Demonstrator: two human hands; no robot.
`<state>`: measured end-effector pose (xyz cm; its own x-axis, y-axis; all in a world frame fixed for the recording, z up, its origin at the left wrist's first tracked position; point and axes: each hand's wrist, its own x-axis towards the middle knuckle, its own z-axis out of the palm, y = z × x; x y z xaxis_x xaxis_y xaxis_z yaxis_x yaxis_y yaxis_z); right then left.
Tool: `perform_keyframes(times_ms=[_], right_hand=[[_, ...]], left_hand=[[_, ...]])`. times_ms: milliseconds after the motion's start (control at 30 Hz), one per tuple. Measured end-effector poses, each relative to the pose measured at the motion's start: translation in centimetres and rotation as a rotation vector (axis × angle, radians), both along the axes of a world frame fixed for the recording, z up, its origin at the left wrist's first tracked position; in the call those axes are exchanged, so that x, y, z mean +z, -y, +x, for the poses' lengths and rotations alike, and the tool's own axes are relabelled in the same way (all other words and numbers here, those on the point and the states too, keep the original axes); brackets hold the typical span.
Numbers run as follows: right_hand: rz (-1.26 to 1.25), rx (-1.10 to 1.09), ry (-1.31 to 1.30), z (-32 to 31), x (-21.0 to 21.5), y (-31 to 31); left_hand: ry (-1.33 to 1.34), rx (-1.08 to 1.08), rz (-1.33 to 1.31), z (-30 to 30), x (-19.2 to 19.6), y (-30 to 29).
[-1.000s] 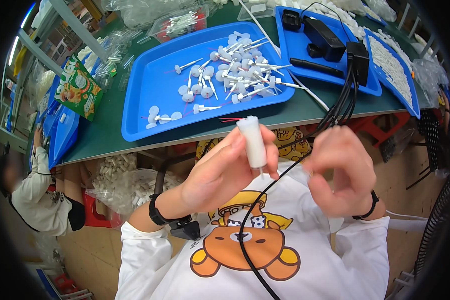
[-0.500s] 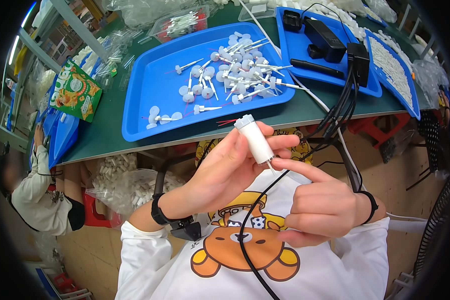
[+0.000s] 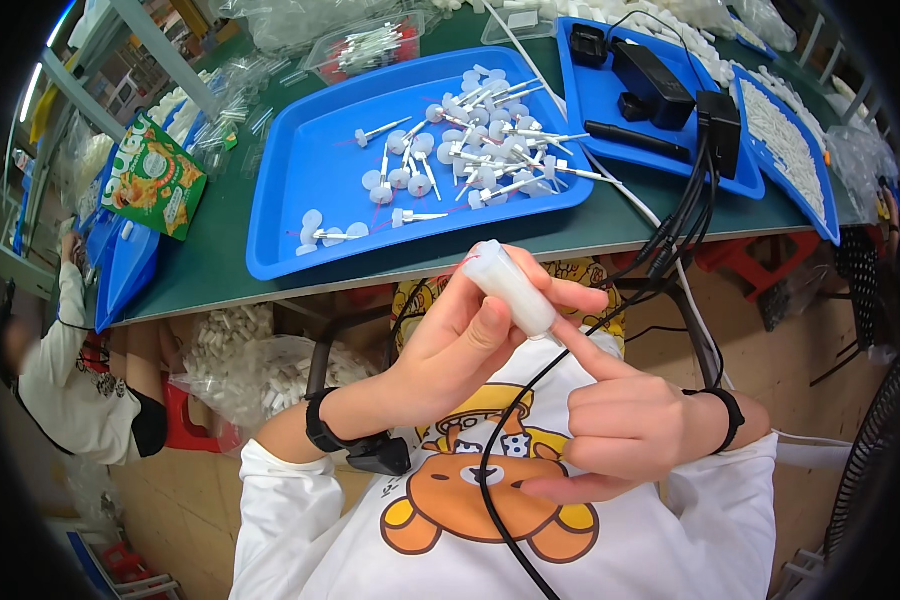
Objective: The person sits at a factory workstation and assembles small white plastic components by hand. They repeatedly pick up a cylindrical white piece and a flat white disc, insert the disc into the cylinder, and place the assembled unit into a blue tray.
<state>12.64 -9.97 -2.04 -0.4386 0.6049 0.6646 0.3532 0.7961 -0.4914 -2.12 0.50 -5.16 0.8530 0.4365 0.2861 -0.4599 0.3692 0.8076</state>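
White tube (image 3: 515,293), frame centre, long axis slanting upper left to lower right; left hand (image 3: 448,350) closed round it; right hand (image 3: 632,418) forefinger at lower end, curled fingers' hold unclear.

On the table (image 3: 215,268) lies a tray (image 3: 315,140) with parts (image 3: 486,177); left of it is a packet (image 3: 157,180), behind the tray a box (image 3: 382,66). Right of it is a second tray (image 3: 595,92) with an adapter (image 3: 653,85), then a third tray (image 3: 827,208). Before the table, a cylinder (image 3: 513,292) is in the left hand (image 3: 450,350).

Smooth white cylinder (image 3: 515,295), apparently plastic; glossy blue plastic tray (image 3: 315,160); matt cloth shirt (image 3: 660,550).
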Motion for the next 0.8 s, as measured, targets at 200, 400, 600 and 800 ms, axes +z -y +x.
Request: perform_keyframes(times_ms=[200, 400, 600, 800], right_hand=[[0.026, -0.008, 0.01, -0.1, 0.0, -0.1], [0.04, -0.012, -0.013, 0.3, 0.2, -0.6], [0.078, -0.048, 0.109, 0.6, 0.4, -0.5], [0.161, -0.043, 0.175, 0.5, -0.2, -0.8]], left_hand=[[0.01, 0.008, 0.011, 0.0, -0.1, 0.1], [0.026, 0.071, 0.001, -0.4, 0.8, -0.1], [-0.085, 0.171, 0.061, -0.5, 1.1, 0.0], [-0.096, 0.189, 0.099, -0.7, 0.1, -0.4]])
